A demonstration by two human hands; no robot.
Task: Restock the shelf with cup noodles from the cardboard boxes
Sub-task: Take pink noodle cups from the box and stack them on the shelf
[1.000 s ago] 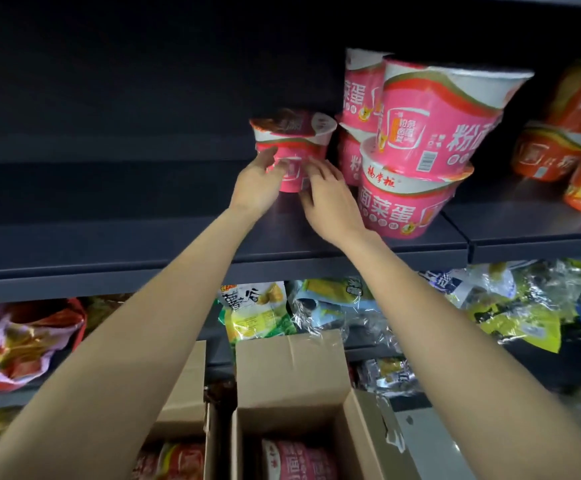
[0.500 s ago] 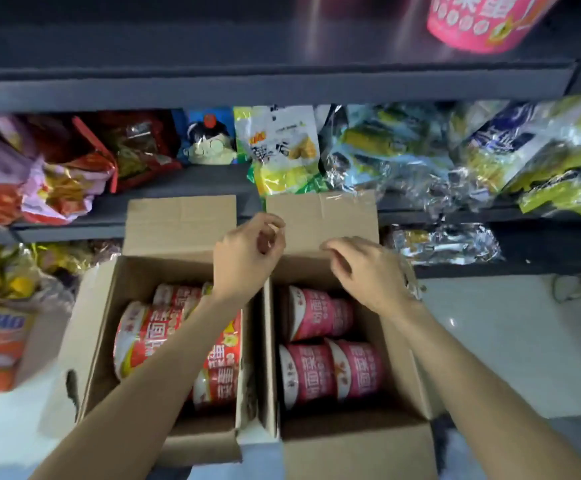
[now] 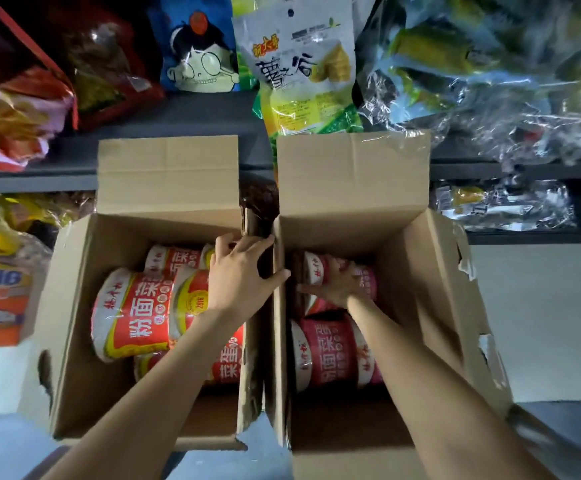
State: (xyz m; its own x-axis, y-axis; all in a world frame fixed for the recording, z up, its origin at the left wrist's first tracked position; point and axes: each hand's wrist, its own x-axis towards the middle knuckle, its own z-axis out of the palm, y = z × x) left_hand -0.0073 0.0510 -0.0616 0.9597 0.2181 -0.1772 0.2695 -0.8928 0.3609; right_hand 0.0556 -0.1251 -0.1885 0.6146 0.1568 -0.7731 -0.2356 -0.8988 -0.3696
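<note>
Pink cup (image 3: pixel 337 275) mostly hidden beneath right hand (image 3: pixel 334 289); grip unclear.

Both hands came off the shelf cup and dropped into the boxes. Left hand (image 3: pixel 239 278) now sits at the left box's (image 3: pixel 74 306) 3 o'clock wall, thumb over it. Right hand (image 3: pixel 334 289) is down on a pink cup (image 3: pixel 320 271) at 12 in the right box (image 3: pixel 438 289).
</note>
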